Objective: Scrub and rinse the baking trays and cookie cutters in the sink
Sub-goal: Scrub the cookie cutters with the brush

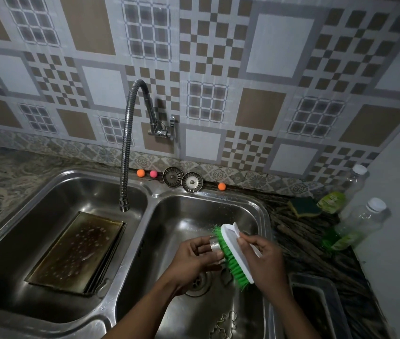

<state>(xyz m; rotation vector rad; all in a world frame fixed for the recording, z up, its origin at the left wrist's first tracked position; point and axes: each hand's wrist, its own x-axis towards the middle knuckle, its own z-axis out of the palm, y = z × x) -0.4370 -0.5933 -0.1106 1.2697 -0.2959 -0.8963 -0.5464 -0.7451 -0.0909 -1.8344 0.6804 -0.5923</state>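
Scrubbing is the step in hand: the left hand (194,260) curls its fingers round a metal cookie cutter (214,245) over the sink's right basin (194,211); the right hand (265,263) grips a green-bristled brush (235,253), bristles against the cutter; 1 baking tray (76,253) lies soapy in the left basin; rinsing probably follows, which calls for carrying the cutter under the tap (125,143).

Speckled stone surface (10,172) with a steel double sink (150,192) sunk into it. Along the back wall sit an orange ball (140,172), a pink ball (153,174), one strainer (172,176), a second strainer (192,182) and another orange one (221,186). At right there's a sponge (304,207), a far bottle (345,189) and a near bottle (355,226), both with green liquid. A dark tray (312,277) sits lower right.
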